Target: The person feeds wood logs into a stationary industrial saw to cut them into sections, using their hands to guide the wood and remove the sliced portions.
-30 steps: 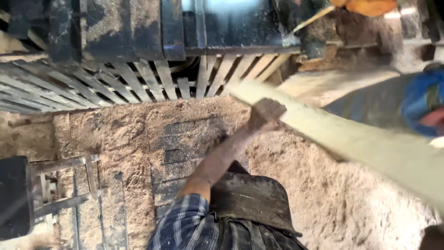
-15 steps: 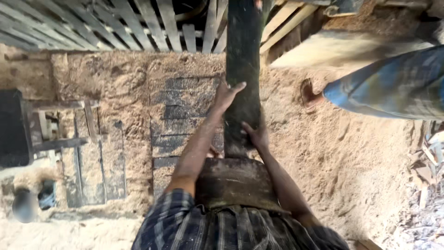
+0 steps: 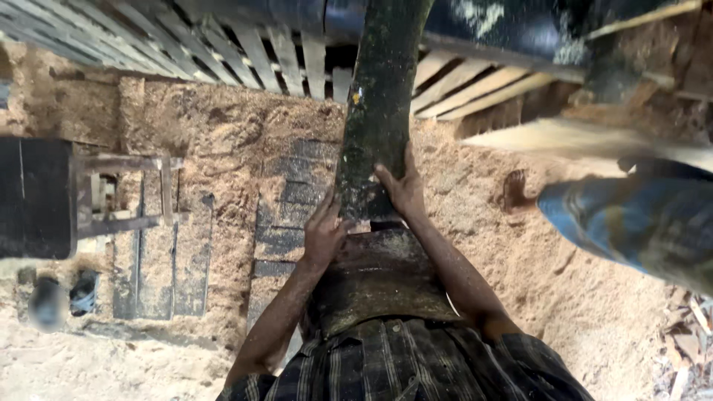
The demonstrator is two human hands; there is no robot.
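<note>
Dark, mossy log point(image 3: 380, 104) runs straight away from the body, its near end at the waist and its far end over the slatted platform point(image 3: 223, 44). Left hand point(image 3: 324, 232) and right hand point(image 3: 401, 186) grip that near end from either side, the right slightly farther along, above the sawdust floor point(image 3: 520, 282).

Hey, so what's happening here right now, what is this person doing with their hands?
A person in a plaid shirt grips a dark, rough plank with both bare hands. The left hand clasps its left edge and the right hand its right edge, near the end closest to the body. The plank runs away toward a slatted wooden platform. The ground is covered in sawdust. Another person's blue sleeve shows at the right, close to a pale board.
</note>
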